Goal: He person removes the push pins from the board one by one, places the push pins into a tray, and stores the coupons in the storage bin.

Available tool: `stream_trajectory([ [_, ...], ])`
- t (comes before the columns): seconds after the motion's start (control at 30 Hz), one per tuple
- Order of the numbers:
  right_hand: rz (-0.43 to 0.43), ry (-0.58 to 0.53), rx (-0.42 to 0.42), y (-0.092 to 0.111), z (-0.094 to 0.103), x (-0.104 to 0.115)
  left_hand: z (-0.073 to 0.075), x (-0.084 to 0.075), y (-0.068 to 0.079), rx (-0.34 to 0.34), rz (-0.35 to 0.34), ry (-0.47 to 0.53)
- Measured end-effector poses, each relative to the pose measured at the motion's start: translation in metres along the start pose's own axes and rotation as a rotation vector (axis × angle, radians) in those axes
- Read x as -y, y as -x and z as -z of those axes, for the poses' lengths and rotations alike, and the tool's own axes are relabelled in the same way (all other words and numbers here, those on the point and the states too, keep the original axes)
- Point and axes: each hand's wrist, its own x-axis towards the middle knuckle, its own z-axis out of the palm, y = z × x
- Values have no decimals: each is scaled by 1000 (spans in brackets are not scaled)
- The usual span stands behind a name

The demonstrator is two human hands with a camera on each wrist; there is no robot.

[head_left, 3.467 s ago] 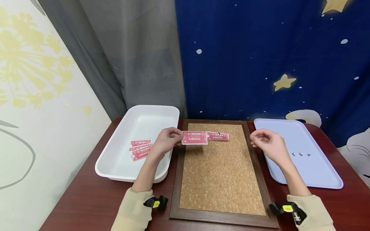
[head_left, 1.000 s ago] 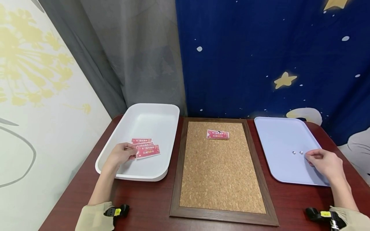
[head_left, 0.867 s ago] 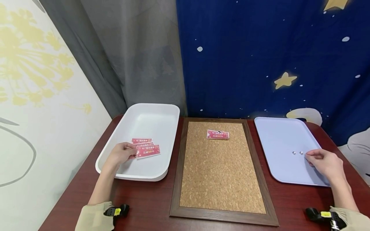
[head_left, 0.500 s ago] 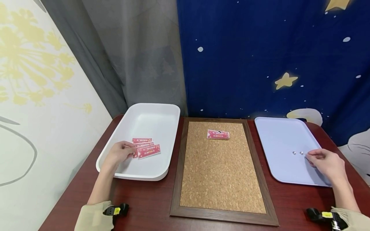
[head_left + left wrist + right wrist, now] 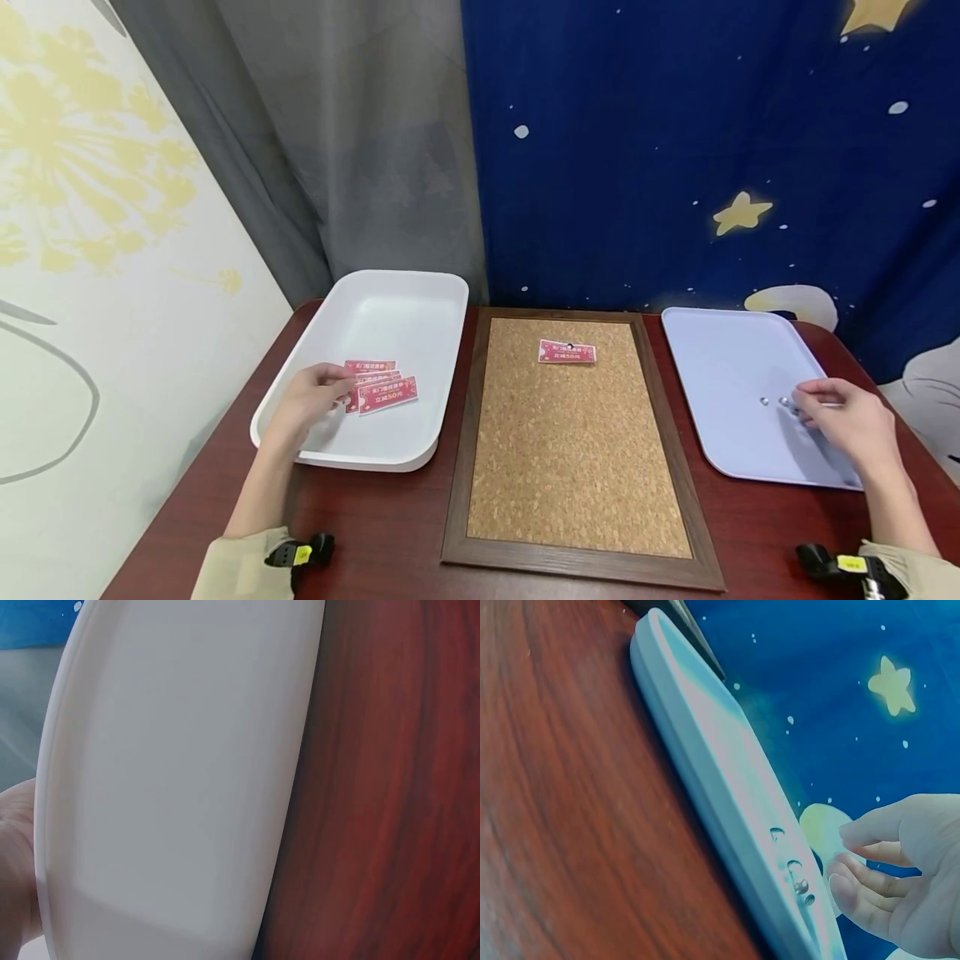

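In the head view my left hand (image 5: 309,400) is inside the white bin (image 5: 390,292), fingertips right at the left ends of several overlapping red coupons (image 5: 387,396). I cannot tell whether it pinches one. My right hand (image 5: 851,417) hovers over the pale blue tray (image 5: 720,350), close beside small shiny pins (image 5: 764,402). The right wrist view shows its thumb and forefinger apart with nothing between them, and the pins (image 5: 796,871) lying on the tray. Another red coupon (image 5: 567,353) is on the cork board, a dark pin (image 5: 570,346) at its top edge.
The wood-framed cork board (image 5: 577,458) lies between bin and tray on the dark red table (image 5: 360,533). Grey and blue curtains (image 5: 645,150) hang behind, and a white patterned wall (image 5: 112,350) stands at the left.
The coupon once held over the board lies on the pile in the bin, slightly apart from the left fingers. The right hand moved to the tray, then rose slightly, uncovering a pin.
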Motion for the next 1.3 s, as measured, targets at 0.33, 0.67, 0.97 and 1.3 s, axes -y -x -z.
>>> stream_trajectory([
  [0.33, 27, 2, -13, 2, 2, 17, -16, -20, 4, 34, -108, -6],
  [0.67, 114, -31, -33, 1, -2, 38, -35, -42, 3, 80, -173, 50],
  [0.97, 199, -99, -22, 2, -12, 68, -59, -66, 3, 128, -217, 99],
  [1.3, 283, -160, 13, 1, -32, 102, -93, -88, 4, 185, -260, 150],
])
